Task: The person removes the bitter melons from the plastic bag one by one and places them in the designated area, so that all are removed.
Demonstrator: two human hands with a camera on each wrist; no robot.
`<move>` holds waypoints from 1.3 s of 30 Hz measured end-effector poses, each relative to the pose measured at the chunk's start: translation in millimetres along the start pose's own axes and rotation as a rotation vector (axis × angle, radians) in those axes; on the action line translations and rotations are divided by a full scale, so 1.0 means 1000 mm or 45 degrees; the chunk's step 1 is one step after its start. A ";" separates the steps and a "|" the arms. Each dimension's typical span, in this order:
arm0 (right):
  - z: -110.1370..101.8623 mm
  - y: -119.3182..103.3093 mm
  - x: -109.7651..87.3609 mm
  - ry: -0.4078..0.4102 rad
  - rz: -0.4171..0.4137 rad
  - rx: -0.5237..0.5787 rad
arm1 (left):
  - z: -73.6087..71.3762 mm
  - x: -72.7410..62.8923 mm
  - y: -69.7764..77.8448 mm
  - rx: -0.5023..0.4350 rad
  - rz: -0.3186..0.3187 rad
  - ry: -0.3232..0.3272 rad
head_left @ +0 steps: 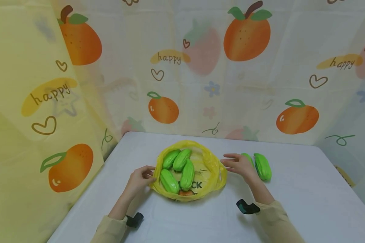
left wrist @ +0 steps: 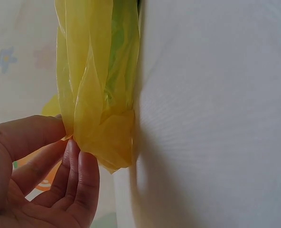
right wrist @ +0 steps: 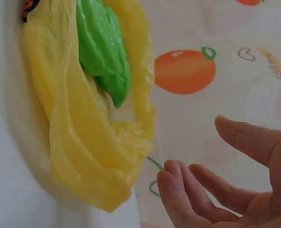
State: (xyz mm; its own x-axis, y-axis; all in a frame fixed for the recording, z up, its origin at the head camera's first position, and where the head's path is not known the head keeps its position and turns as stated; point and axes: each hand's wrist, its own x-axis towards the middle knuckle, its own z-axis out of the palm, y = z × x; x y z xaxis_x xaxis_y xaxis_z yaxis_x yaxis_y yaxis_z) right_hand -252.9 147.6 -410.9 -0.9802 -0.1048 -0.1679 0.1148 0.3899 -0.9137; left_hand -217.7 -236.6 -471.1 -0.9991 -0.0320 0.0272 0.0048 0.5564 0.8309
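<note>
A yellow plastic bag lies with its mouth spread wide on the table. Inside it are several shiny green bitter melons, grouped toward its left side. At the bag's left edge, my left hand pinches the thin plastic between thumb and fingertips, as the left wrist view shows. My right hand hovers by the handle on the bag's right, fingers parted and holding nothing; the right wrist view shows a gap between hand and bag. Beyond it, two more green bitter melons lie on the table, one partly hidden behind the hand.
The table has a white cover. A printed cloth with oranges and hearts hangs behind it, and another printed sheet hangs along the left. Dark wrist cameras sit on both forearms.
</note>
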 end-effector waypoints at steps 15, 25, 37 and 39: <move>0.032 -0.012 0.009 -0.048 0.014 0.061 | 0.000 -0.001 0.000 0.012 0.021 0.016; 0.053 -0.012 0.016 -0.098 -0.001 0.099 | 0.000 -0.002 0.000 0.012 0.025 0.024; 0.079 -0.011 0.019 -0.137 0.008 0.125 | 0.000 -0.002 0.000 -0.001 0.016 0.017; 0.083 -0.011 0.019 -0.141 0.019 0.121 | 0.000 -0.002 0.000 0.002 0.015 0.016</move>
State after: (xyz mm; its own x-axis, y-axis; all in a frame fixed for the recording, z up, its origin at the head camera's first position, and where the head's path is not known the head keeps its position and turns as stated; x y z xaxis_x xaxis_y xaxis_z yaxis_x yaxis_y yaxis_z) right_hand -259.5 65.5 -434.5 -0.9551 -0.2020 -0.2166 0.1491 0.3040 -0.9409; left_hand -215.6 -236.8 -471.0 -0.9984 -0.0360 0.0439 0.0164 0.5578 0.8298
